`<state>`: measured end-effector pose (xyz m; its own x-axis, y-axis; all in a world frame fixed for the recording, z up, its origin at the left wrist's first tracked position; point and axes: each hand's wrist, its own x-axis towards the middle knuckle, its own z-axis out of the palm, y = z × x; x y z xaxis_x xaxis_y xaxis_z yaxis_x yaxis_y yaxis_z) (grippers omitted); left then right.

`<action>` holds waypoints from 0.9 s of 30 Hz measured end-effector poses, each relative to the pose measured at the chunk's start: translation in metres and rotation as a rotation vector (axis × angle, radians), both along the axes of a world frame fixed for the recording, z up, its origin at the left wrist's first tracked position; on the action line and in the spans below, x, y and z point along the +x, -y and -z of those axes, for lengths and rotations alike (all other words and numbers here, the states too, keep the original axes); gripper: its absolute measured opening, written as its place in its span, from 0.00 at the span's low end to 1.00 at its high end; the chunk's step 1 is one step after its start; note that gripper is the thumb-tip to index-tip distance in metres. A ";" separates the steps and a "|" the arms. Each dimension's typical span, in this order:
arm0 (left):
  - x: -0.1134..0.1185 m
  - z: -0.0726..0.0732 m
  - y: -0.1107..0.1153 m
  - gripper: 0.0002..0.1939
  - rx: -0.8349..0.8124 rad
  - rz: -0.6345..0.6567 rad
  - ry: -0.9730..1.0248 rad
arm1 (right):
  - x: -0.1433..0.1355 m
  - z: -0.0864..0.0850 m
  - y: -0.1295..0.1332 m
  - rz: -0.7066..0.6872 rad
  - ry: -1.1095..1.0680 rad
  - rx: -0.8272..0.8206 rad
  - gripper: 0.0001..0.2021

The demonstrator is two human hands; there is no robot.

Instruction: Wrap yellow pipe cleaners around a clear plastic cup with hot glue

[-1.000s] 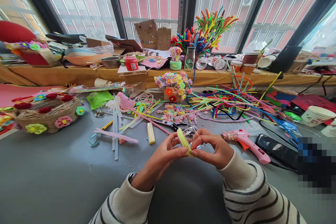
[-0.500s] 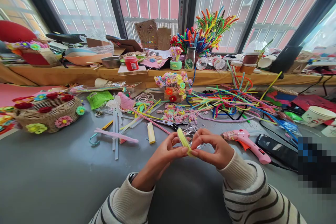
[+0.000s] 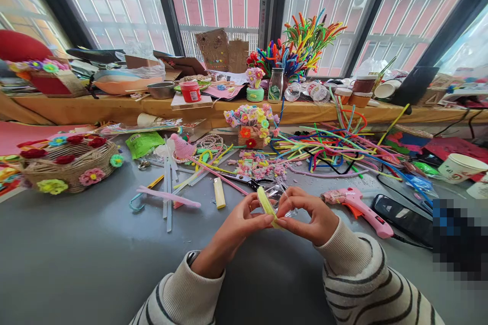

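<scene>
In front of me, at the middle of the head view, my left hand [image 3: 244, 219] pinches a fuzzy yellow pipe cleaner [image 3: 266, 200] between thumb and fingers. The strip lies along the edge of a clear, shiny plastic piece [image 3: 276, 193], perhaps a small cup, mostly hidden by my fingers. My right hand [image 3: 307, 215] is closed on the lower end of the same strip, thumb and fingertips pressed together beside the left thumb. Just beyond both hands are scissors [image 3: 244, 178] with black handles. A pale yellow lighter [image 3: 219, 193] lies left of my left hand.
Right of my hands rests a pink glue gun [image 3: 364, 210] beside a black phone-like device [image 3: 400, 218]. Clear glue sticks [image 3: 168, 193] lie at left, near a woven basket [image 3: 72, 167]. Many loose pipe cleaners [image 3: 328, 147] and a flower-covered box [image 3: 251, 134] stand farther back.
My right hand has shifted very slightly to the left. Both hands keep their hold on the yellow strip; the table's other things have not moved.
</scene>
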<state>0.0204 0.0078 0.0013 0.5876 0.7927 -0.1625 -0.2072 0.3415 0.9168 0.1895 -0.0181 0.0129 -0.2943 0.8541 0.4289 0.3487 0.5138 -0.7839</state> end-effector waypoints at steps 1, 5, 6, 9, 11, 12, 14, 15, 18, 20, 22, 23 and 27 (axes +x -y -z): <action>0.000 0.001 0.000 0.24 -0.001 -0.005 -0.001 | 0.000 0.000 0.000 0.000 0.005 -0.003 0.05; -0.001 0.004 -0.002 0.25 -0.018 -0.003 -0.006 | 0.000 0.001 0.000 -0.005 0.000 0.005 0.06; -0.001 0.005 -0.002 0.25 -0.020 -0.001 -0.005 | 0.000 0.001 0.000 -0.005 0.000 0.008 0.06; -0.001 0.005 -0.002 0.25 -0.016 -0.006 0.016 | 0.000 0.002 0.000 0.002 0.012 0.003 0.06; -0.001 0.002 -0.001 0.24 -0.014 -0.004 0.033 | 0.000 0.002 -0.001 0.004 0.011 0.000 0.06; 0.000 0.000 0.001 0.24 -0.014 0.000 0.038 | 0.000 0.002 -0.001 0.002 0.005 0.003 0.06; 0.000 -0.005 0.003 0.23 -0.007 0.004 0.038 | 0.000 0.002 -0.001 0.000 -0.005 0.010 0.06; 0.000 -0.006 0.004 0.22 0.000 -0.001 0.036 | 0.000 0.002 -0.001 -0.001 -0.007 0.012 0.06; 0.000 -0.007 0.004 0.22 0.007 0.001 0.027 | -0.001 0.002 -0.001 -0.006 -0.006 0.011 0.06; 0.000 -0.004 0.002 0.24 0.004 0.019 0.022 | -0.001 0.002 0.000 -0.008 -0.010 0.013 0.06; -0.001 0.000 0.000 0.24 0.017 0.026 0.022 | -0.001 0.002 0.000 -0.007 -0.016 0.012 0.05; -0.001 0.001 -0.001 0.24 0.025 0.027 0.022 | -0.001 0.002 0.000 -0.006 -0.017 0.008 0.05; -0.001 0.002 -0.001 0.24 0.035 0.028 0.020 | 0.000 0.001 0.000 -0.008 -0.013 0.009 0.05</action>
